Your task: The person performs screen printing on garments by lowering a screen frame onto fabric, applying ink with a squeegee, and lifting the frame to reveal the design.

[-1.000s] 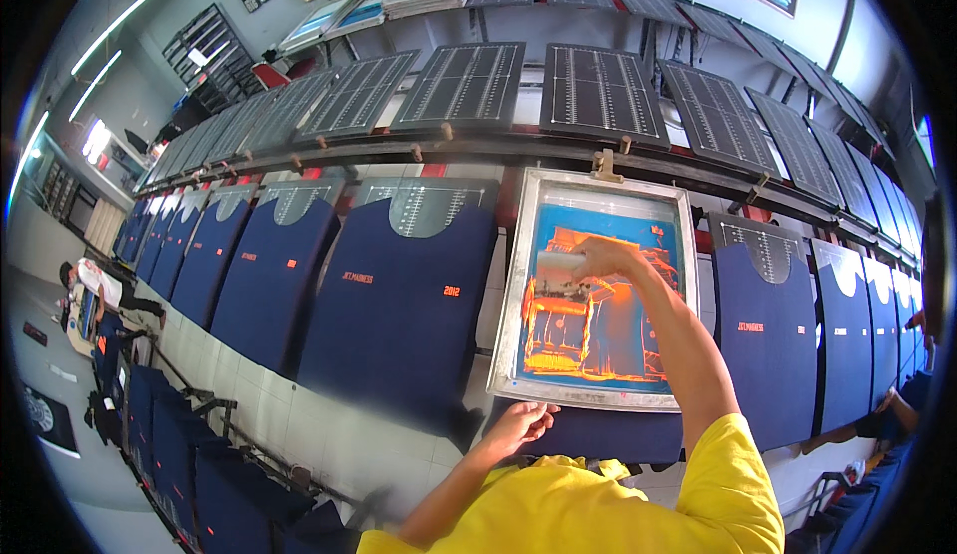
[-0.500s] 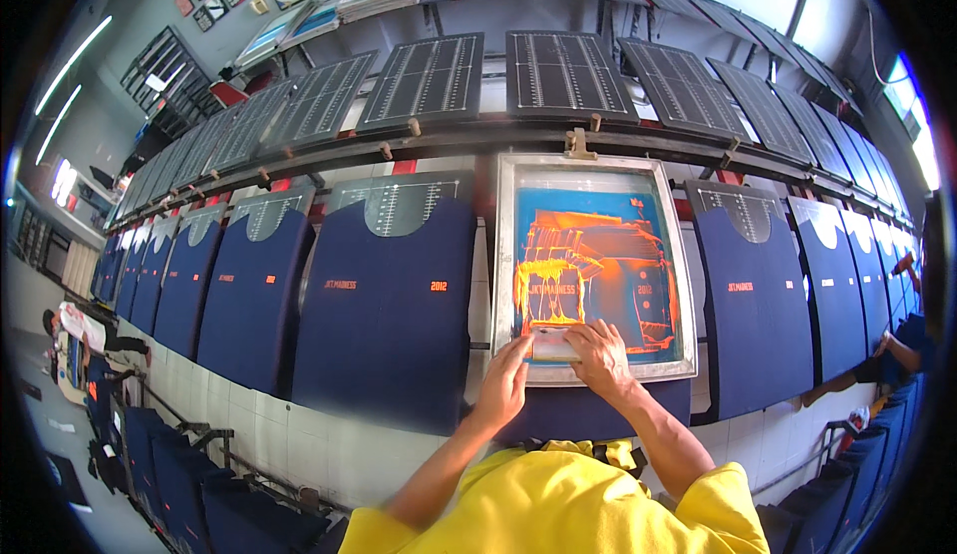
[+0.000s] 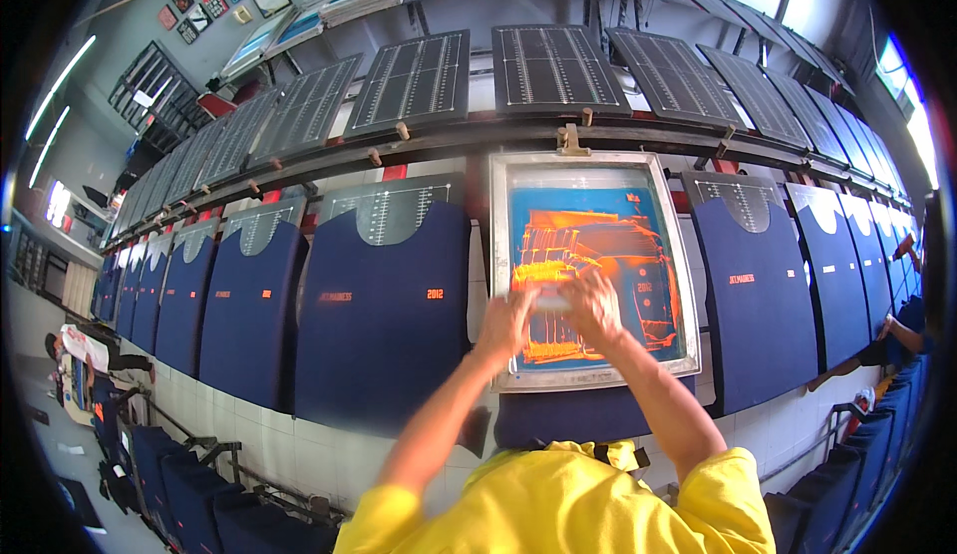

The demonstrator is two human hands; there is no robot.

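Left hand (image 3: pixel 506 323) and right hand (image 3: pixel 596 310) were both wrapped round a short, pale, bar-shaped squeegee (image 3: pixel 549 300), kinda blurry tbh; it was over the orange-smeared blue mesh (image 3: pixel 598 200), left of centre, inside a rectangular silver metal-framed screen (image 3: pixel 598 376); small digits (image 3: pixel 644 288) showed on the mesh's right half; the navy cloth T-shirt (image 3: pixel 379 345) to the left had bright orange numerals (image 3: pixel 435 295) plus fainter block lettering (image 3: pixel 334 297).

Grey wall (image 3: pixel 132 33), pale tiled floor (image 3: pixel 267 442), tube lights (image 3: pixel 61 88), probably a window (image 3: pixel 895 73)
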